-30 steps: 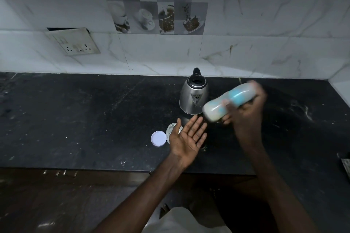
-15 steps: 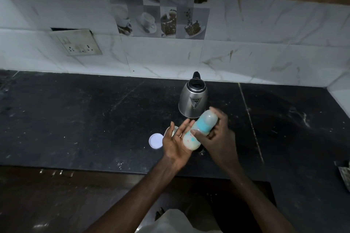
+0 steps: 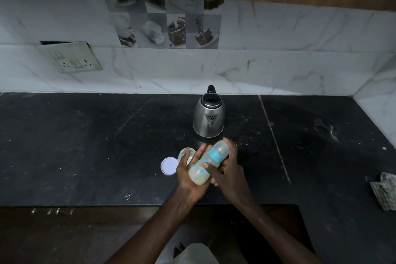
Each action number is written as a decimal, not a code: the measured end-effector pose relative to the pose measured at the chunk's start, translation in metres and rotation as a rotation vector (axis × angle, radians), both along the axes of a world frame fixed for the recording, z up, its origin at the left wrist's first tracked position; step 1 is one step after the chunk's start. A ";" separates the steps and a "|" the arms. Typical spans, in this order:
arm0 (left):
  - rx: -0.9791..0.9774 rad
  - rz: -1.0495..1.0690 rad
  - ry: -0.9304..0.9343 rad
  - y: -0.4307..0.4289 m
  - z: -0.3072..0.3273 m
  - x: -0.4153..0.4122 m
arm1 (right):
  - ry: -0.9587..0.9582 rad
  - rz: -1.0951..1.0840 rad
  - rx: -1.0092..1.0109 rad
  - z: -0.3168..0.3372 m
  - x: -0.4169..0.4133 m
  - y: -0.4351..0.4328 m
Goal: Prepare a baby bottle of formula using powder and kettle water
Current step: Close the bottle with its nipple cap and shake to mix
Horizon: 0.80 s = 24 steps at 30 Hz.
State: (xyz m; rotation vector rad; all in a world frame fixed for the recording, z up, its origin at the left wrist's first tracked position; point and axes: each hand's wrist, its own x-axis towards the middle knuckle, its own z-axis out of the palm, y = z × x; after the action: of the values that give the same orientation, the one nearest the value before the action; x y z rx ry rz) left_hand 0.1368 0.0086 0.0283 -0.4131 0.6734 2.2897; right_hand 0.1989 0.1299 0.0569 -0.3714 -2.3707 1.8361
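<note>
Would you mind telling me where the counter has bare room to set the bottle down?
Bare counter stretches left of the white lid, and on the right between the kettle and the cloth. Crowded in front of the kettle, around the jar and lid.

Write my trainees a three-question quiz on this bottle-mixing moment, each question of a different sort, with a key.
1. True or false: the baby bottle stands untouched on the counter.
2. Which thing lies on the counter just left of the left hand? A) kettle B) white lid C) grey cloth
3. Fill in: the ___ hand's thumb presses across the bottle's body.

Key
1. False: it is tilted, off the counter, between both hands.
2. B.
3. Right: the right hand grips it while its base rests on the open left hand.
</note>
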 end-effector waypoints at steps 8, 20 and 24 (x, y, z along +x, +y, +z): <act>-0.119 0.010 0.002 0.003 0.000 -0.009 | 0.285 -0.438 -0.051 0.051 -0.023 0.031; -0.123 0.037 -0.030 0.011 0.001 -0.006 | 0.339 -0.425 0.068 0.054 -0.018 0.011; -0.085 -0.007 0.010 0.014 0.003 -0.006 | 0.065 -0.032 0.301 0.027 -0.001 0.006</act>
State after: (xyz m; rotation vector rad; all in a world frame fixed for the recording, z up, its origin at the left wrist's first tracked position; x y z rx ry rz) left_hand 0.1306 0.0223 0.0310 -0.4386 0.7781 2.2638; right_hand 0.1982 0.1357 0.0841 -0.3084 -2.5267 1.4232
